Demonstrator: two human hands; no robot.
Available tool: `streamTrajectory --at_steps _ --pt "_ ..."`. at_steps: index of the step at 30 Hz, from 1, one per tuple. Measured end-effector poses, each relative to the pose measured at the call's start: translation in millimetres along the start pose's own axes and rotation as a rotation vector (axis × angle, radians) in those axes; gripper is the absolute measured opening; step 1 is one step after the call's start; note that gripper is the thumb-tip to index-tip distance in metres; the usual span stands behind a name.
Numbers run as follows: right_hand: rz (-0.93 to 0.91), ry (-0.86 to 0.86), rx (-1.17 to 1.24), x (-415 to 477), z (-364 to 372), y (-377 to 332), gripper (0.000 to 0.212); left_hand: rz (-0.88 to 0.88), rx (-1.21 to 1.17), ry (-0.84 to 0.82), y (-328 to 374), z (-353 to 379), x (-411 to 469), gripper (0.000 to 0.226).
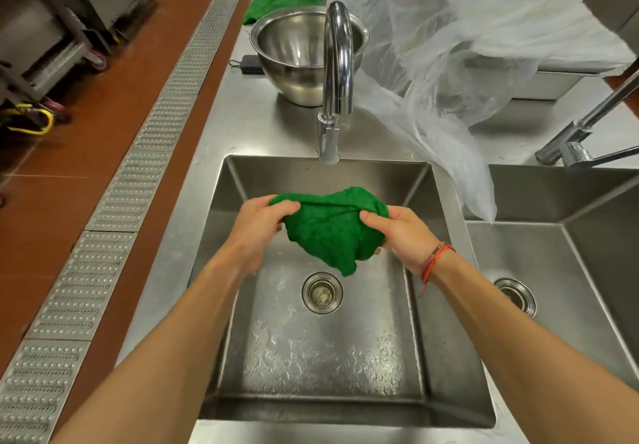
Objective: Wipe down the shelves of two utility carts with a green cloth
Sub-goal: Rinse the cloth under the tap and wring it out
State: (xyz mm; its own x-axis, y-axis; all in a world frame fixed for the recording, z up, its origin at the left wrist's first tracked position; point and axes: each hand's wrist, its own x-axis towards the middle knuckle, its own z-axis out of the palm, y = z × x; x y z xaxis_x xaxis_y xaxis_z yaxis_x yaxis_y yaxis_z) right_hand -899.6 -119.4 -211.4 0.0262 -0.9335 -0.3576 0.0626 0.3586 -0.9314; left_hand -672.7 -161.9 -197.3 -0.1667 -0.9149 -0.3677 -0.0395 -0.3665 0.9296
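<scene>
Both hands, the left hand (257, 224) and the right hand (397, 232), pinch the cloth (332, 229) with curled fingers above the sink (221, 222). To wring well, I think twist the hands opposite ways, low over the drain (322, 293), under the tap (337, 63).

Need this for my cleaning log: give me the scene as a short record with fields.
place: sink, left of two basins, floor wet
cloth: green, bunched, held over the sink, above the drain
left hand: grips the cloth's left end
right hand: grips its right end; bracelet on wrist
tap: no stream visible
behind sink: bowl, spare cloth, plastic sheet
</scene>
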Motion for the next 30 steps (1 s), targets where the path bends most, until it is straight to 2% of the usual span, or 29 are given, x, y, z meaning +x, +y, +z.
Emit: streamTrajectory --at_steps 3,9,12,14,17,19,21,23,25,26,27,28,30 --pt "0.019 0.042 0.031 -4 -5 -1 0.016 0.043 0.001 -0.006 6 1 -3 0.017" --pt "0.041 0.074 0.095 -7 -6 -3 0.019 -0.075 -0.035 -0.072 4 15 -9 0.029" --pt "0.05 0.097 0.136 -9 -10 -4 0.018 -0.068 -0.054 -0.129 1 17 -12 0.031" --pt "0.07 0.124 0.211 -10 -12 -7 0.02 -0.054 -0.095 -0.151 -4 21 -16 0.042" --pt "0.086 0.129 0.249 -9 -16 -9 0.022 -0.039 -0.187 -0.01 -11 32 -19 0.054" --pt "0.071 0.129 0.142 -8 -19 -7 0.016 0.016 -0.162 0.059 -13 37 -19 0.056" --pt "0.073 0.17 0.029 -7 -20 -5 0.018 0.077 -0.04 0.08 -14 38 -16 0.044" --pt "0.101 0.212 -0.007 -5 -23 1 0.048 0.092 0.065 0.05 -13 38 -15 0.035" --pt "0.127 0.175 -0.029 -5 -25 5 0.088 0.055 0.187 -0.05 -9 37 -13 0.052" --pt "0.136 0.135 -0.092 -4 -25 8 0.11 0.068 0.336 -0.099 -8 37 -11 0.064" --pt "0.139 0.084 -0.195 -5 -23 7 0.121 0.113 0.552 -0.131 -7 36 -8 0.07" --pt "0.136 0.03 -0.345 -7 -19 5 0.118 0.178 0.768 -0.146 -7 36 -7 0.066" --pt "0.093 -0.072 -0.773 -11 -11 -2 0.093 0.298 1.0 -0.159 -9 34 -3 0.039"
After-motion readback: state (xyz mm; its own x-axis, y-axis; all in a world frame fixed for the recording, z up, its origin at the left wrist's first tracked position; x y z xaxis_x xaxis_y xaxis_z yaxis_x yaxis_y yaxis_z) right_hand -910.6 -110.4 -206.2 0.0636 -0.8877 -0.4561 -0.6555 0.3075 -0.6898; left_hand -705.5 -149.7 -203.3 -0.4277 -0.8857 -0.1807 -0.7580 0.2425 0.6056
